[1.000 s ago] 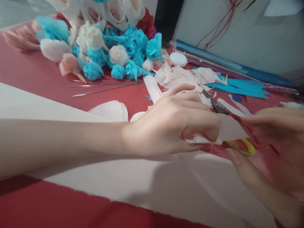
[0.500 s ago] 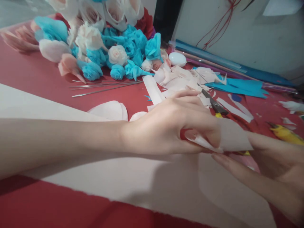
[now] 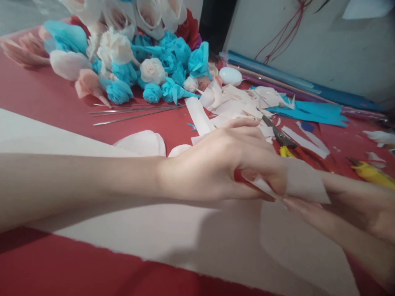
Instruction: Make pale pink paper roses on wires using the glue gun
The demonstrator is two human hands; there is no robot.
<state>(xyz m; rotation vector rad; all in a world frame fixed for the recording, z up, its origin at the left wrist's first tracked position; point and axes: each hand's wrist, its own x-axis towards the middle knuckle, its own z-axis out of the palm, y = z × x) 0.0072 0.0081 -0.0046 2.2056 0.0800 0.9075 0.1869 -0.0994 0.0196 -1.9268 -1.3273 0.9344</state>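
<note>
Between my two hands is a pale paper petal (image 3: pixel 304 179), its lower edge folded over. My left hand (image 3: pixel 225 158) reaches in from the left, thumb and index finger pinching the petal at its left side. From the right, my right hand (image 3: pixel 348 209) has its thumb at the petal's lower edge, with the fingers behind it and partly hidden by the paper. Below both hands lies a large pale paper sheet (image 3: pixel 173 230) with a rough front edge. Cut rounded paper petals (image 3: pixel 140 144) rest just beyond my left wrist.
Paper flowers in blue (image 3: pixel 175 53), white and pink are heaped at the back left. Thin metal rods (image 3: pixel 135 113) lie before them. Paper scraps (image 3: pixel 231 100), scissors (image 3: pixel 282 137), a yellow-handled tool (image 3: pixel 375 174) and blue paper (image 3: pixel 314 113) are spread across the red table (image 3: pixel 70 267).
My right hand has shifted slightly, its thumb moving right and up along the petal's lower edge. The petal's right end has tilted down a little. My left hand stays almost in place.
</note>
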